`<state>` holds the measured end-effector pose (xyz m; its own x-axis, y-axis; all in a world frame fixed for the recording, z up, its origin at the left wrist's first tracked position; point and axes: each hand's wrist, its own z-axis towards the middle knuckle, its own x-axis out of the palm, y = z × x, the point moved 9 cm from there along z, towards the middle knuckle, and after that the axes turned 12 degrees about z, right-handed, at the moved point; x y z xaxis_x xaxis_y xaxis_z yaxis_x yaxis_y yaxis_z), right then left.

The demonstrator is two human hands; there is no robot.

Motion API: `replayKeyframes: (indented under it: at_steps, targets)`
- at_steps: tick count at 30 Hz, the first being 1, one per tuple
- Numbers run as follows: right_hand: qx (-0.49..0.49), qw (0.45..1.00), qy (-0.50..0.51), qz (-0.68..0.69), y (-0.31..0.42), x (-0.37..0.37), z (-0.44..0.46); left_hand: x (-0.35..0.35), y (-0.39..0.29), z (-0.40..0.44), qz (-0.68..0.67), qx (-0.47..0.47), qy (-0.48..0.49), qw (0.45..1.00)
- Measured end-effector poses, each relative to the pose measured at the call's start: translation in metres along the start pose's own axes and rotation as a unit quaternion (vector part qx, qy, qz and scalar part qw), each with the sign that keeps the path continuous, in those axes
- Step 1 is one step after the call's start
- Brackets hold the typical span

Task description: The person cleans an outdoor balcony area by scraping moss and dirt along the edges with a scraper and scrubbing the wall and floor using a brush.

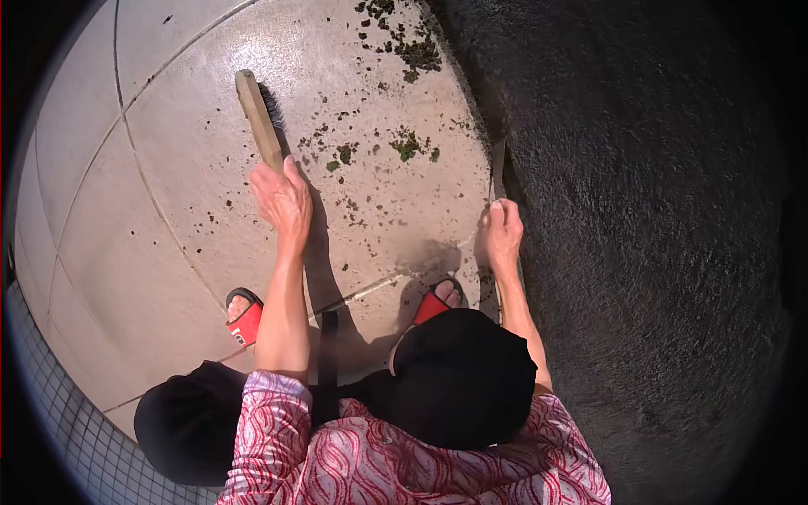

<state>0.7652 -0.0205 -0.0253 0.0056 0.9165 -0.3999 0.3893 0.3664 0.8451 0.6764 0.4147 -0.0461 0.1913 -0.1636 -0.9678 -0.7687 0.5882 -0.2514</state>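
Note:
My left hand is wrapped round the wooden handle of a wire brush. Its dark bristles face right, and the brush is over the pale paving. At the paving's right edge, my right hand is closed with the thumb and fingers together. A thin, flat grey blade sticks out beyond these fingers along the edge; its handle is hidden in the hand. Clumps of green moss and dark crumbs lie on the paving between the hands, with a larger dark patch of moss farther off.
Dark, rough asphalt borders the paving on the right. Joint lines cross the pale slabs. My feet in red sandals are on the paving, and my knees in black cloth rise close in front. Small grid tiles are at lower left.

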Motion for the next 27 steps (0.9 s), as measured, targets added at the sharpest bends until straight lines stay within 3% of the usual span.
replayKeyframes:
  at_steps: [5, 7, 8, 11, 17, 19, 23, 24, 27]
  targets:
    - [0.032, 0.993, 0.018, 0.114, 0.05, 0.068, 0.064, -0.003, -0.002, -0.006, 0.012, 0.012, -0.033, 0.999]
    - [-0.021, 0.996, -0.02, 0.09, 0.029, 0.065, 0.056, -0.005, -0.002, -0.002, 0.002, 0.001, -0.038, 0.999]
    - [0.013, 0.995, -0.05, 0.081, 0.012, 0.054, 0.039, -0.007, -0.004, -0.001, 0.009, -0.005, -0.047, 0.999]
    - [-0.019, 0.994, -0.06, 0.085, -0.007, 0.031, 0.01, -0.006, -0.007, -0.003, 0.028, -0.016, -0.063, 0.998]
    - [-0.057, 0.997, 0.034, -0.034, 0.052, 0.087, 0.08, 0.0, -0.004, -0.004, 0.044, -0.014, -0.061, 0.997]
    - [-0.097, 0.98, 0.155, -0.077, 0.088, 0.107, 0.04, -0.002, -0.007, -0.001, 0.032, -0.005, -0.07, 0.997]
    - [-0.104, 0.99, -0.01, -0.09, 0.066, 0.039, 0.021, -0.005, -0.005, -0.003, 0.026, -0.007, -0.069, 0.997]
    - [-0.149, 0.98, -0.027, -0.127, 0.058, 0.031, 0.024, -0.006, -0.006, -0.005, 0.025, -0.002, -0.071, 0.997]
    - [-0.115, 0.982, 0.016, -0.148, 0.044, 0.067, 0.014, -0.003, -0.006, -0.005, 0.035, -0.012, -0.07, 0.997]
